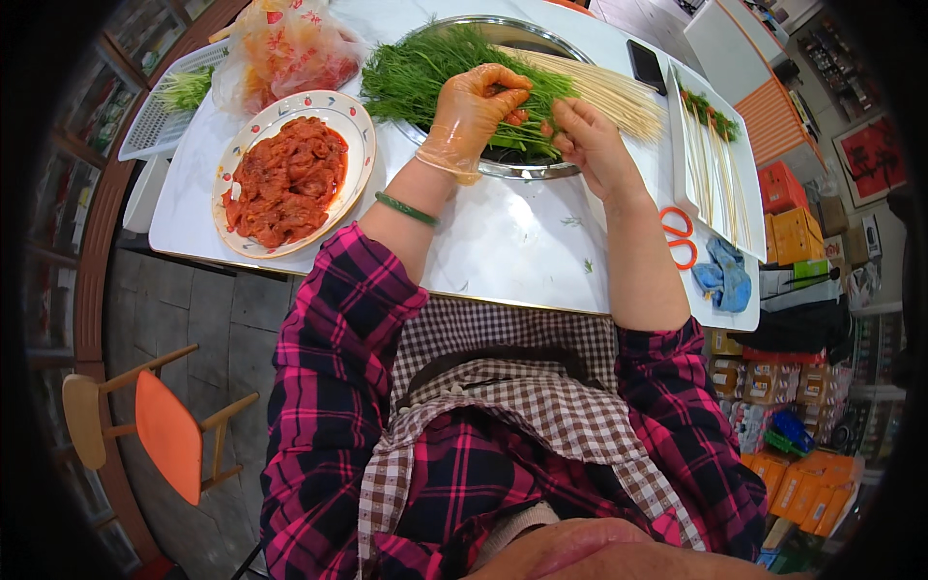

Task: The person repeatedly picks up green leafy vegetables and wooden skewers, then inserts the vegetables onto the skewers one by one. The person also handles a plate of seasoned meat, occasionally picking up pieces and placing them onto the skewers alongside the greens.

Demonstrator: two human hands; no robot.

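Observation:
My left hand (480, 109), in a clear plastic glove stained orange, pinches a piece of red marinated meat (516, 117) above a heap of feathery green herbs (420, 69) that look like dill. Close on its right, my bare right hand (593, 143) has its fingertips drawn together by the herb stems. Whatever lies between those fingertips is too hidden to tell. The herbs rest over a round metal-rimmed well (507, 172) in the table, with a bundle of bamboo skewers (609, 90) beside them. Sliced red meat (286, 185) fills a patterned plate (223, 206) at left.
A white tray (689, 181) at right holds several skewers threaded with herbs and meat. Orange-handled scissors (678, 239), a blue cloth (725, 275) and a phone (645, 65) lie nearby. A plastic bag (290, 54) and a white basket (156, 130) stand at the left back.

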